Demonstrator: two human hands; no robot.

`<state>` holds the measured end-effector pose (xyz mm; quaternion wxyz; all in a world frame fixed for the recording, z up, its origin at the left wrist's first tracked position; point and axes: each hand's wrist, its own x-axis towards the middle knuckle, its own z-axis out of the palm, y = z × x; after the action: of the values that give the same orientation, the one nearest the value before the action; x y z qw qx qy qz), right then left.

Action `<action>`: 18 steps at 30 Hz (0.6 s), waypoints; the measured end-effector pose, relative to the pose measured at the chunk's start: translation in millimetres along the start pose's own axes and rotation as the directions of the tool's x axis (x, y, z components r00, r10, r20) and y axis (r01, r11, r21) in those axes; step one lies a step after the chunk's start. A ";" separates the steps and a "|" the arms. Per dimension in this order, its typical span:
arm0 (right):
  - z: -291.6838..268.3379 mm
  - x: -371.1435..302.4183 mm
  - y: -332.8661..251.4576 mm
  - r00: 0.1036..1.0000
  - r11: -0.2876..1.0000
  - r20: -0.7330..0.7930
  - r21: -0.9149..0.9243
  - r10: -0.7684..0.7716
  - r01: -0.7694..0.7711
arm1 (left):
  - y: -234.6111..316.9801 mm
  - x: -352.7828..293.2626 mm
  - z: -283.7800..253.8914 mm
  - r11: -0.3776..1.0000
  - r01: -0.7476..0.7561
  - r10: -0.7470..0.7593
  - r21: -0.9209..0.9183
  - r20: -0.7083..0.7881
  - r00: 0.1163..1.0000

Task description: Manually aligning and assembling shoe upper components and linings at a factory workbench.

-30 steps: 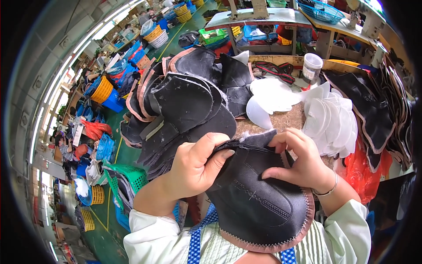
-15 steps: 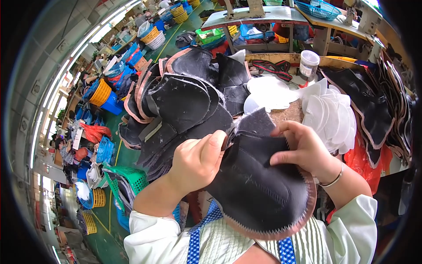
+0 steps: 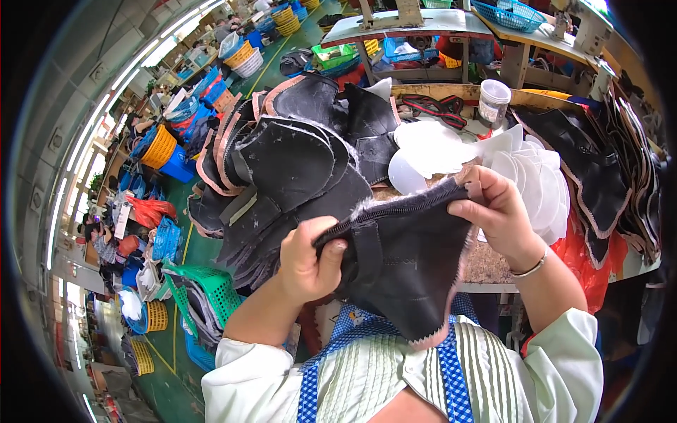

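Note:
Between my hands I hold up a black boot upper (image 3: pixel 409 275) with a pink zigzag-stitched edge, a strap piece and a dark zipper along its top. My left hand (image 3: pixel 310 259) grips one end of the zipper edge, thumb on top. The opposite end is pinched by my right hand (image 3: pixel 497 211), which has a bracelet at the wrist. Grey fuzzy lining shows along the top edge. Just beyond lies a heap of similar black boot uppers (image 3: pixel 289 162). Thin white shaped sheets (image 3: pixel 529 183) are fanned out past my right hand.
A white tub (image 3: pixel 494 103) stands at the back of the worktable. More black pieces (image 3: pixel 578 155) hang at the right, above a red plastic bag (image 3: pixel 589 271). A green basket (image 3: pixel 211 289) sits on the floor at left. Sewing tables (image 3: pixel 416 27) stand beyond.
The boot upper has been turned and its top edge stretched out, so the zipper now faces up. My right hand has moved slightly up and right; my left hand has dropped a little.

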<state>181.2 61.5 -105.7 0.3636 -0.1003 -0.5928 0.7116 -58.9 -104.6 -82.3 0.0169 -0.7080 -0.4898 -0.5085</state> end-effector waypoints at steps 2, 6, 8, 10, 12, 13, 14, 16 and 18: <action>9.3 2.4 4.2 0.989 0.997 -0.132 0.061 0.062 -0.054 | -7.6 -6.7 8.0 0.987 -0.129 0.135 0.097 -0.058 0.989; 3.6 1.5 14.0 0.990 0.993 -0.135 0.121 0.032 -0.016 | -11.5 -11.8 14.4 0.972 -0.183 0.203 0.146 -0.135 0.970; 5.2 1.4 0.7 0.986 0.976 -0.121 0.202 0.110 -0.084 | -6.7 -5.9 9.5 0.979 -0.168 0.181 0.115 -0.109 0.977; 20.1 5.7 -20.9 0.968 0.945 -0.101 0.263 0.229 -0.196 | -5.8 -7.2 5.6 0.991 -0.108 0.115 0.080 -0.098 0.989; 27.0 7.5 -30.3 0.955 0.927 -0.065 0.265 0.291 -0.265 | -1.2 -1.9 1.8 0.984 -0.099 0.117 0.145 -0.122 0.986; 25.7 5.7 -36.9 0.936 0.909 0.017 0.233 0.351 -0.345 | -0.9 0.0 0.1 0.979 -0.123 0.146 0.164 -0.135 0.980; 24.3 1.2 -41.8 0.908 0.887 0.093 0.194 0.409 -0.420 | 1.1 -0.7 -1.1 0.975 -0.153 0.176 0.161 -0.143 0.974; 14.6 -2.6 -32.4 0.938 0.926 0.108 0.154 0.331 -0.344 | 7.1 3.0 -7.4 0.969 -0.214 0.230 0.125 -0.124 0.965; -5.1 -7.0 -14.4 0.965 0.961 0.090 0.107 0.246 -0.254 | 12.3 10.0 -4.6 0.974 -0.198 0.211 0.108 -0.121 0.970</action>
<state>194.9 61.5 -95.9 0.2533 -0.1257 -0.5458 0.7888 -53.4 -106.7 -66.9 0.1354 -0.7180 -0.4357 -0.5256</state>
